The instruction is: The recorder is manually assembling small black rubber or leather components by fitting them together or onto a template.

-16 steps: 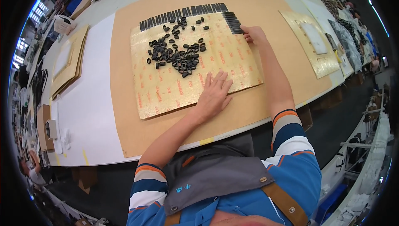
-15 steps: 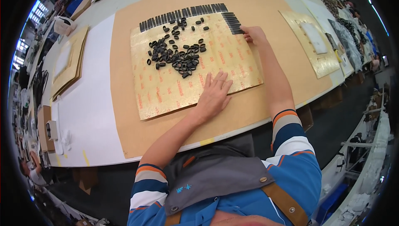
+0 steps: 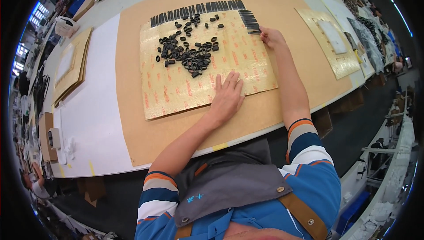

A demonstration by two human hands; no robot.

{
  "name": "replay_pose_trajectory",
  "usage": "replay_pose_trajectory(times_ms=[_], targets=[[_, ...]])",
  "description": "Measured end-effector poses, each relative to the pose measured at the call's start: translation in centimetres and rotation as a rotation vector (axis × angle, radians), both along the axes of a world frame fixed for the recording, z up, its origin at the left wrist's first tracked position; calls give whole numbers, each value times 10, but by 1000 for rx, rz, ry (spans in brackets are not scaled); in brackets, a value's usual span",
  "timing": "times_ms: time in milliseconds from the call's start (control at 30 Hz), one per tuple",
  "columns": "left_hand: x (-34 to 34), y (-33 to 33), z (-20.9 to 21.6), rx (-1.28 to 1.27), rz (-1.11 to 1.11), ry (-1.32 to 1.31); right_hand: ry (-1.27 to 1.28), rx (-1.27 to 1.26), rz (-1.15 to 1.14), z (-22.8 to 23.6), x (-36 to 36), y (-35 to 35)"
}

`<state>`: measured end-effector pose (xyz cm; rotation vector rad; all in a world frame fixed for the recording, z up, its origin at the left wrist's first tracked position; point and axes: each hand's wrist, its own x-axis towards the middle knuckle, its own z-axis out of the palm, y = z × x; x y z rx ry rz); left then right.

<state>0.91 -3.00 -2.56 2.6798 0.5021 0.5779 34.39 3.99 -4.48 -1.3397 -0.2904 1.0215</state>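
A flat yellowish board (image 3: pixel 176 94) with faint red print lies before me. Black strips (image 3: pixel 198 9) stand in a row along its far edge. More black strips (image 3: pixel 248 18) lie stacked down its right edge. My right hand (image 3: pixel 272 38) is at the near end of that stack, fingers pinched on a black strip (image 3: pixel 255 30) at the board's edge. Small black loops (image 3: pixel 190 57) are scattered in a heap on the board's left and middle. My left hand (image 3: pixel 227 95) lies flat on the board's near part, fingers outstretched, below the loops.
Brown paper (image 3: pixel 132 143) covers the middle of the white table (image 3: pixel 99 125). Other yellowish boards lie to the left (image 3: pixel 73 68) and right (image 3: pixel 329 43), each bearing a white sheet. A clear plastic bag (image 3: pixel 369 41) sits at the far right. A cardboard box (image 3: pixel 47 136) stands at the left edge.
The board with its loops and strips sits slightly farther from me. A black strip now shows at my right fingertips, at an angle to the others. My left hand stays flat.
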Motion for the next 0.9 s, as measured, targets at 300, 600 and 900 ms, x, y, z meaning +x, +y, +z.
replay_pose_trajectory(times_ms=[300, 600, 900], targets=[[-6, -3, 0, -5, -3, 30, 126, 156, -68, -9, -4, -20], [-8, 2, 24, -351, 20, -75, -60, 372, -28, 32, -70, -65], [20, 32, 36, -1940, -187, -790, -1240, 459, 392, 81, -203, -117]])
